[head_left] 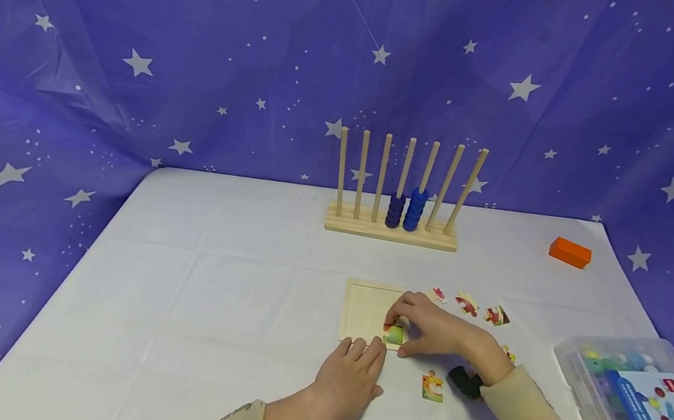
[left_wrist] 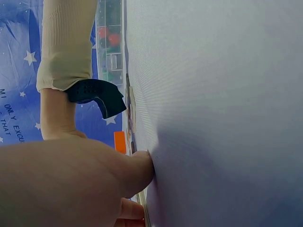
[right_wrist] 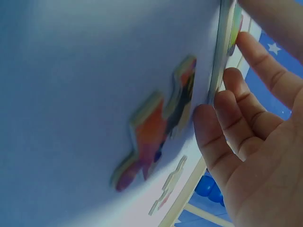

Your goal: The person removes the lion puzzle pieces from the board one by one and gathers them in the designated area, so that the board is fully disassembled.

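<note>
A shallow wooden puzzle tray [head_left: 363, 311] lies flat on the table. In its lower right corner is a green-and-yellow puzzle piece [head_left: 393, 335], also seen edge-on in the right wrist view [right_wrist: 235, 30]. My right hand [head_left: 434, 327] pinches this piece between thumb and index finger, the other fingers bent over the tray. My left hand [head_left: 349, 379] rests palm down, its fingertips at the tray's front edge. Right of the tray lie loose puzzle pieces: a yellow-orange one [head_left: 433, 387], a red one [head_left: 467, 304] and a red-brown one [head_left: 498, 316], among several.
Behind the tray stands a wooden peg rack [head_left: 374, 229] with dark blue rings on two pegs. An orange block [head_left: 570, 253] lies at the back right. A clear plastic case [head_left: 577, 354] of coloured beads stands at the right edge. A starry purple cloth [head_left: 232, 74] hangs behind.
</note>
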Motion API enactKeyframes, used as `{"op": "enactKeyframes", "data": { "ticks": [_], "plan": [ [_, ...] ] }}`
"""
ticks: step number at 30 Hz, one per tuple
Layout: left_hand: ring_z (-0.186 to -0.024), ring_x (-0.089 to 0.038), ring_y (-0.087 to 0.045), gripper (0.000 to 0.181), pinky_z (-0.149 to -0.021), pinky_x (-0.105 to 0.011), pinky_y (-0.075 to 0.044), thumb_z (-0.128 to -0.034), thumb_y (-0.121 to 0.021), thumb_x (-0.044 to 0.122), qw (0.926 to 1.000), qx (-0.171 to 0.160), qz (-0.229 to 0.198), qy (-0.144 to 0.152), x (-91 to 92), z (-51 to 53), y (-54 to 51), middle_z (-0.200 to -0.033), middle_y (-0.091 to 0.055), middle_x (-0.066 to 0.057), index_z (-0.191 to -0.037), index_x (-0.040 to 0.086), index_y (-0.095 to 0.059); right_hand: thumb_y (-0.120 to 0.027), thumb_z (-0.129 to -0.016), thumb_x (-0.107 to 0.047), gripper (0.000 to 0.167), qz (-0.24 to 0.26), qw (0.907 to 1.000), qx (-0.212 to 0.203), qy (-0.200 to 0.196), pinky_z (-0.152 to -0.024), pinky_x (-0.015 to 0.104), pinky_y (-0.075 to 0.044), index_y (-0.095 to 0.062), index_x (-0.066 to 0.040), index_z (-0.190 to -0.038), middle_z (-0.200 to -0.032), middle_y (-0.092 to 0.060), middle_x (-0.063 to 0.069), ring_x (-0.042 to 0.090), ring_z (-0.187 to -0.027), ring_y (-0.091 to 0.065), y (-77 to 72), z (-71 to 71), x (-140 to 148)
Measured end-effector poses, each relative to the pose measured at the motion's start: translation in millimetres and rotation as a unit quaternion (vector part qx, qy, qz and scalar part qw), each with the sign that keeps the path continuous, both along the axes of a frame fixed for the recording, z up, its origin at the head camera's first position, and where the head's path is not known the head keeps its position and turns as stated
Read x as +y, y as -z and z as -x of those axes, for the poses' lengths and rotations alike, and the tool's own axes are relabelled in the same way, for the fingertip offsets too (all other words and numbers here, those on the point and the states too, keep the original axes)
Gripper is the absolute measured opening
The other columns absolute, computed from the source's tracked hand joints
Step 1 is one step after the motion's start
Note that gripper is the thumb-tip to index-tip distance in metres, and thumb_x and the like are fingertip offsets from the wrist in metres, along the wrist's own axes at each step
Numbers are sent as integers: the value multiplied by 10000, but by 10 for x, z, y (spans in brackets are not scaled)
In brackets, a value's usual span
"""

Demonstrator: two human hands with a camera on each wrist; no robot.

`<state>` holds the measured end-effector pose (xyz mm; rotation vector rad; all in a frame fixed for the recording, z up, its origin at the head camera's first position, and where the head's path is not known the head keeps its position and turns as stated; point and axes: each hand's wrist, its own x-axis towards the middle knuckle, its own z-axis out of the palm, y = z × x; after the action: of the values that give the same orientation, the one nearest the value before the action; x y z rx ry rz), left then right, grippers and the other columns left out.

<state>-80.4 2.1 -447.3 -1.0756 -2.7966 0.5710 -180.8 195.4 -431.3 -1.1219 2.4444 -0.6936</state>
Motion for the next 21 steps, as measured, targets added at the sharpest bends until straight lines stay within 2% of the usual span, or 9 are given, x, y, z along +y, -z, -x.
{"op": "enactKeyframes", "data": {
  "ticks": [10,17,21],
  "plan": [
    [-1059,-157,-381,583,-920,-325,-331,-919,-357,518,10000,-38,-33,-1,1,-4,-16,-1301,-374,-14,-1340,119,-411,-774,-712,-188,396,170,9996,-247,-5,-804,342,-353,-516,-131,-1007,-971,-474,-22,176,-898,-411,0,0,-29],
    [-1058,-160,-380,575,-921,-335,-330,-918,-364,517,10000,-54,-74,-9,-3,1,-15,-1291,-373,-14,-1334,123,-412,-753,-735,-163,467,332,9981,-515,34,-809,333,-395,-528,-115,-1141,-1029,-495,-22,164,-904,-462,20,35,5],
    [-1062,-163,-388,576,-921,-340,-332,-917,-368,516,9999,-40,-110,1,0,4,-3,-1295,-380,-17,-1333,120,-416,-728,-753,-77,409,317,9977,-593,49,-798,315,-412,-568,-125,-1126,-1033,-506,-29,141,-899,-485,18,74,39]
  ]
}}
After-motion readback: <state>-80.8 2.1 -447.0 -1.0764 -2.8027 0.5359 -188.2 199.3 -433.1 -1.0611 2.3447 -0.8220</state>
